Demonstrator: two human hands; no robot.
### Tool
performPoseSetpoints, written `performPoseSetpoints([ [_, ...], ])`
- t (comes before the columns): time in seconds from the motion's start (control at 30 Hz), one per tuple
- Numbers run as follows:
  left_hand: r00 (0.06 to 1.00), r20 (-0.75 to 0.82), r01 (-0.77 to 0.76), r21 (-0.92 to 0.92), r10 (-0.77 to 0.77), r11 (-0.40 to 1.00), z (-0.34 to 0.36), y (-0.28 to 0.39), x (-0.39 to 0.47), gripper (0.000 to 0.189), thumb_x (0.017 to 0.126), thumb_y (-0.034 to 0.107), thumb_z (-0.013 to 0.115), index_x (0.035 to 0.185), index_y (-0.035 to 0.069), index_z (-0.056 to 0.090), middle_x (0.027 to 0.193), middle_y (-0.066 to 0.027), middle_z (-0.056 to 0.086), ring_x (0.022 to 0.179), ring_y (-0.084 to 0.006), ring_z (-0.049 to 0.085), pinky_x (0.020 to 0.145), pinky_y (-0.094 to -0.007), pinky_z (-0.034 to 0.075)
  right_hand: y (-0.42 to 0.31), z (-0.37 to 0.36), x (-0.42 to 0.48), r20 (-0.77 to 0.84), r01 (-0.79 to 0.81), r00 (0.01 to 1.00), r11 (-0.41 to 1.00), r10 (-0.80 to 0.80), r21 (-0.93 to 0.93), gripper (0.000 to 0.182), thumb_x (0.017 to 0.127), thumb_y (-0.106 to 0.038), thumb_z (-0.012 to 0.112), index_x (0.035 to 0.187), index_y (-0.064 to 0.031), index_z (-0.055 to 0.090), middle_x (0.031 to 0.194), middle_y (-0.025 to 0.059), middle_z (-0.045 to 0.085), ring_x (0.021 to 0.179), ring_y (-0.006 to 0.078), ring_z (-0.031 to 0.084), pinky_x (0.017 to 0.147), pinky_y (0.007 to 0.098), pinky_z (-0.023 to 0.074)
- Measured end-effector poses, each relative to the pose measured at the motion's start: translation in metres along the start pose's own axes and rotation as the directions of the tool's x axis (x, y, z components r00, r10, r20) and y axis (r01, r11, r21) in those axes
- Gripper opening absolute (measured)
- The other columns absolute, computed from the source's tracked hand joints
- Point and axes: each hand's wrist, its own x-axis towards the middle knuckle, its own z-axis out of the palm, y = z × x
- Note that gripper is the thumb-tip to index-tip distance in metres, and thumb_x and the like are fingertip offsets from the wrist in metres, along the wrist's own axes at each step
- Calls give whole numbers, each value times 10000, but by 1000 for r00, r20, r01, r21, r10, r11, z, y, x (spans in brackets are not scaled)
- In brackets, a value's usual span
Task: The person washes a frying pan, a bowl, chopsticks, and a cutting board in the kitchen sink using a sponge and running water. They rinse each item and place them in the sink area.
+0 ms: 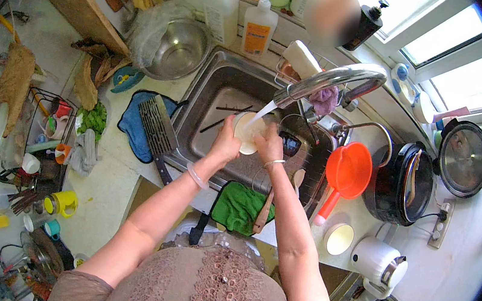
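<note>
A cream bowl [247, 144] is held tilted in the steel sink [214, 78], under the running water of a chrome faucet [332, 81]. My left hand [226, 140] grips its left side. At the right rim, my right hand [272, 144] holds it too, its thumb over the edge and other fingers partly hidden. Several dark chopsticks [213, 125] lie on the sink floor behind the bowl. To the right of my right hand, a dark glossy object [289, 144] rests in the sink, beside a wire rack [313, 160].
A slotted cleaver [157, 126] lies on a blue cloth [132, 122] left of the sink. A green cloth [233, 206] hangs over the front edge. An orange-red ladle [348, 169], a second cream bowl [339, 239] and a black pot [396, 184] stand right. A steel basin [181, 51] is behind left.
</note>
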Motion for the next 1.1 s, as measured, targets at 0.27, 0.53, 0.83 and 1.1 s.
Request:
performPoseSetpoints([
  [0.27, 949, -154, -256, 136, 275, 957, 11, -20, 15, 536, 774, 20, 527, 1288, 49, 379, 1213, -243, 508, 1148, -437, 472, 959, -474, 392, 9, 25, -12, -87, -190, 975, 972, 203, 140, 418, 785, -265, 686, 1002, 50, 520, 843, 131, 668, 699, 273, 641, 639, 377, 515],
  [0.53, 859, -277, -370, 242, 429, 897, 19, -20, 16, 502, 775, 95, 589, 1245, 46, 421, 1077, -257, 578, 1055, -420, 539, 906, -465, 423, -33, 31, -33, -75, -314, 930, 885, 359, 343, 455, 755, -312, 690, 998, 41, 534, 913, 234, 663, 859, 309, 656, 747, 394, 502],
  [0.83, 816, -260, -422, 345, 517, 839, 28, -9, 9, 518, 758, 31, 514, 1264, 20, 405, 1048, -257, 605, 998, -433, 574, 877, -467, 449, 17, 50, -25, -340, -168, 905, 950, 254, 263, 434, 816, -300, 670, 1020, 56, 529, 875, 174, 663, 788, 247, 640, 696, 353, 506],
  [1.1, 899, -197, -363, 161, 390, 918, 22, 3, 3, 470, 761, 39, 519, 1217, -3, 412, 1171, -284, 516, 1122, -433, 487, 953, -465, 394, -8, 19, -16, -263, -261, 911, 938, 318, 228, 429, 824, -299, 653, 1053, 38, 519, 961, 265, 636, 943, 345, 640, 764, 385, 494],
])
